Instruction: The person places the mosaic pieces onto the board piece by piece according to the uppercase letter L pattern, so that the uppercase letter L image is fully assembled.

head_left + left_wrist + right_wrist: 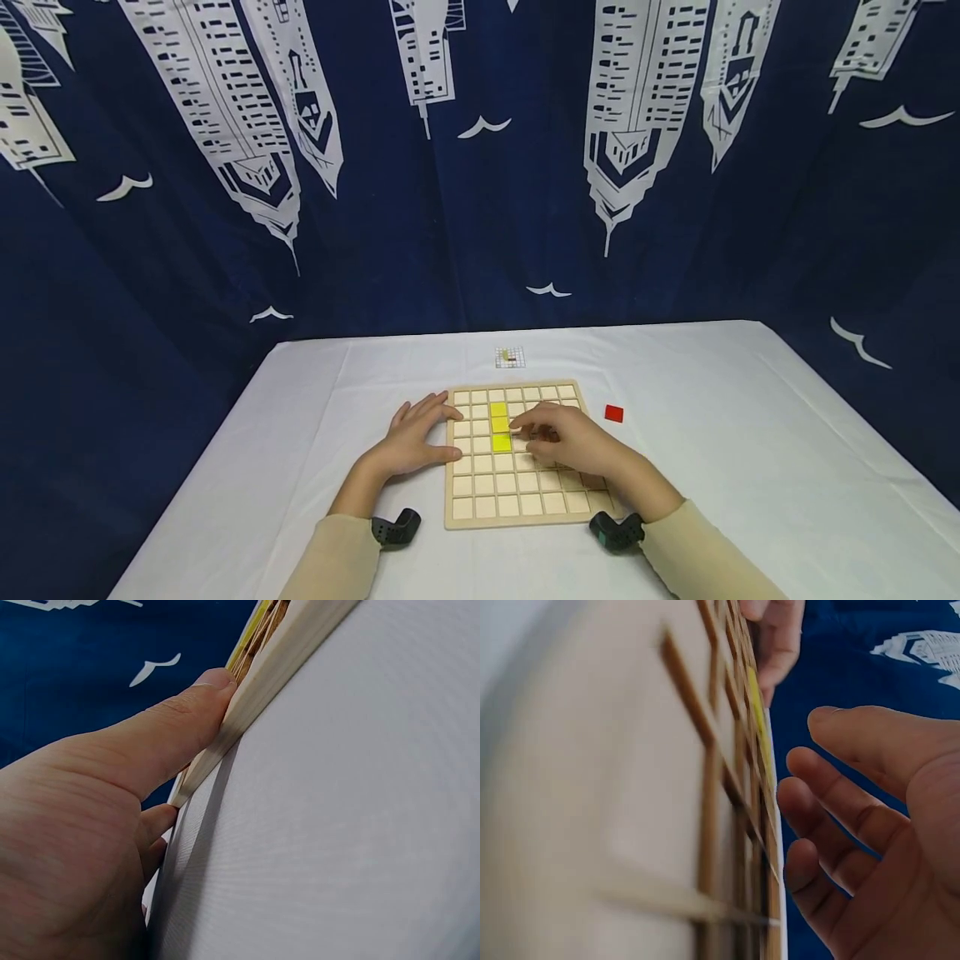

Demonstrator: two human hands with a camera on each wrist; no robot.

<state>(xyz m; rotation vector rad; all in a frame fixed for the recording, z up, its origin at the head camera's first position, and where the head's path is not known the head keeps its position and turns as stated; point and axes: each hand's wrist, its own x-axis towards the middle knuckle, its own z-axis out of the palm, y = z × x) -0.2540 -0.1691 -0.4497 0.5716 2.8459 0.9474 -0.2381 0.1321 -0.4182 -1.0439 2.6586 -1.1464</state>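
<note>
Head view: the pale wooden square board with raised grid ribs (pixel 462 485) lies flat on the bench under a smooth white cloth (pixel 765 433). Three flat, glossy yellow square tiles (pixel 500 425) sit in one column of neighbouring cells. A flat red square tile (pixel 614 413) lies on the cloth, off the board's right side, and a small white card printed with a grid (pixel 510 357) lies beyond the far edge.

The left hand (pixel 416 437) rests at the board's left edge, fingers spread, thumb on the rim, its grip not closed round anything. The right hand (pixel 573 437) hangs over the board just beside the yellow tiles, fingers loosely bent; the right wrist view shows thumb and visible fingers apart, with nothing seen between them.

The tiles look light, stiff and perhaps slippery, thin enough that opposite edges would suit a fingertip pinch better than the face. One in a cell may be harder to get under, since the ribs crowd its sides. The board looks rigid and fairly light, likely to slide on the cloth; its plain rim is the place to hold.
</note>
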